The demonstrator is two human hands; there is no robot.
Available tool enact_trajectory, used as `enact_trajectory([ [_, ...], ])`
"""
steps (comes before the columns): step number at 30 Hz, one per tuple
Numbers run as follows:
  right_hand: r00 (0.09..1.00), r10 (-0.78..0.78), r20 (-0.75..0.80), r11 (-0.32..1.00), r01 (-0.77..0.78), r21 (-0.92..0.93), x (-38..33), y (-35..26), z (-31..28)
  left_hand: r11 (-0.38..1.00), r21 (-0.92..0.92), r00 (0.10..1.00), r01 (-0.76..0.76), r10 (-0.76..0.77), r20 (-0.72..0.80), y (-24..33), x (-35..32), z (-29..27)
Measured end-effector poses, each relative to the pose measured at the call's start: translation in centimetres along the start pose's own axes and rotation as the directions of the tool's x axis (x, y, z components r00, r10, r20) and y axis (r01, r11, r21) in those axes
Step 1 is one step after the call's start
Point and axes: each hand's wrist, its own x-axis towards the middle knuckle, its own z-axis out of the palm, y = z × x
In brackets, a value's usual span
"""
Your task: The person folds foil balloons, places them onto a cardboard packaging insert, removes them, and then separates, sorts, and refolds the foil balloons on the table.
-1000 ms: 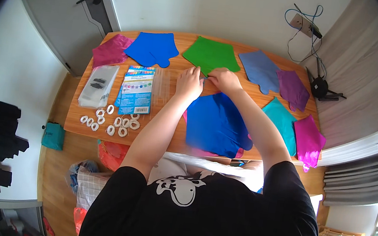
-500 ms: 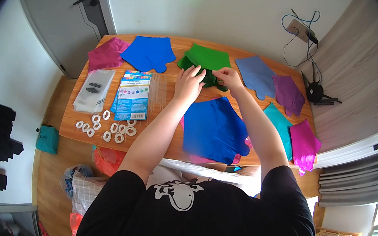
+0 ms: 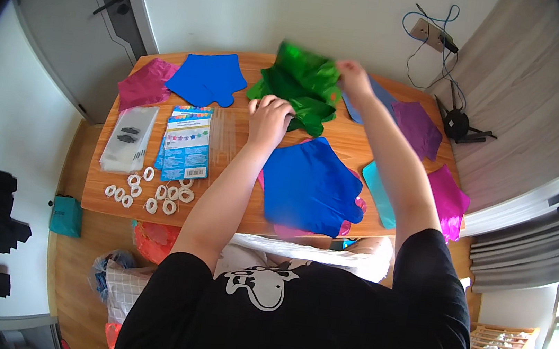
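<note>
Green foil | right grip pinching its edge | left grip touching it, closure unclear

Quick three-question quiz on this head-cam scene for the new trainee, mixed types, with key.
1. Multiple choice: which foil is the left hand at?
A) teal foil
B) green foil
C) purple foil

2. True or false: the white coils lie lower in the picture than the blue package.

3. Fill in the colour: beyond the package lies a flat blue foil; directly to its left is a ____ foil.

Key: 1. B. 2. True. 3. Pink: the pink foil is the one there.
</note>
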Motion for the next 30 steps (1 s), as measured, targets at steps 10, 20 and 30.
enact_trajectory([
  [10, 0.741, -0.428, -0.518, 0.855, 0.517, 0.032, -2.9, -10.7, -12.4, 0.985, 0.096, 0.976, 0.145, -0.158, 0.152, -1.6, -1.3, 0.3],
  [20, 0.482, -0.864, -0.144, 0.477, 0.696, -0.537, -24.2, -10.4, -12.2, 0.959, 0.23, 0.971, 0.167, -0.2, 0.128, -2.4, -1.1, 2.0],
  [30, 0.63, -0.26, 0.732, 0.793, 0.571, -0.21, -34.1, 0.3, -6.0, 0.981, 0.118, 0.9, 0.152, -0.187, 0.394, -2.3, -1.2, 1.7],
])
